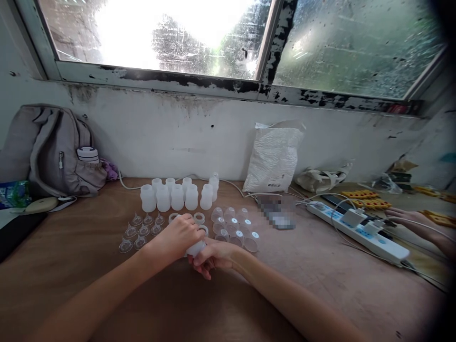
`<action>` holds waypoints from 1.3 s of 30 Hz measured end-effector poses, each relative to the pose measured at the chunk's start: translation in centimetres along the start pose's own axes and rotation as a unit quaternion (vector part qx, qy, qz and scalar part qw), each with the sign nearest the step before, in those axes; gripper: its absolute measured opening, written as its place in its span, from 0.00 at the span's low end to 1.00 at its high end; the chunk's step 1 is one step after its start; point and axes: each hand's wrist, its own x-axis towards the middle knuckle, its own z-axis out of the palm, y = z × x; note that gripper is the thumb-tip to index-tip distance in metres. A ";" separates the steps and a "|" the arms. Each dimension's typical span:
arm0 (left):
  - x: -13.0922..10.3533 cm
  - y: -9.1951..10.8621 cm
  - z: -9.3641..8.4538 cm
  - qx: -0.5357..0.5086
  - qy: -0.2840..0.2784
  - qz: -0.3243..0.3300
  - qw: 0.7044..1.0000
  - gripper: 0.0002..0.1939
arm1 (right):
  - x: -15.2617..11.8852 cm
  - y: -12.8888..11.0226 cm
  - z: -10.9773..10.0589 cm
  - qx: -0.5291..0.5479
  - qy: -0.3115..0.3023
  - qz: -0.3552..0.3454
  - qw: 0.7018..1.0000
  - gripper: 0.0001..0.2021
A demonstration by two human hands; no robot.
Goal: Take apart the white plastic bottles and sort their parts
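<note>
Between left hand (185, 232) and right hand (218, 254), above worktop (338, 273): white bottle (195, 249), long axis mostly hidden; left fingers closed over top, right fingers gripping lower side.

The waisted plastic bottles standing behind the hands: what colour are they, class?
Cloudy white; the waisted plastic bottles show best in the head view.

Smooth frosted-plastic bottles (177, 197), glossy clear-plastic caps (235, 237), matt wooden tabletop (71, 247), cloth backpack (50, 142)
</note>
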 end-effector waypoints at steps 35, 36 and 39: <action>-1.7 -2.2 -2.2 -0.076 -0.095 -0.155 0.980 0.07 | -4.0 -4.9 2.5 -0.391 0.252 -0.108 0.878 0.22; -1.8 -2.2 -2.4 -0.080 -0.088 -0.159 0.980 0.08 | -4.1 -5.1 2.3 -0.358 0.245 -0.104 0.895 0.23; -1.9 -2.0 -2.6 -0.082 -0.074 -0.159 0.981 0.08 | -3.8 -5.2 2.1 -0.292 0.232 -0.101 0.922 0.23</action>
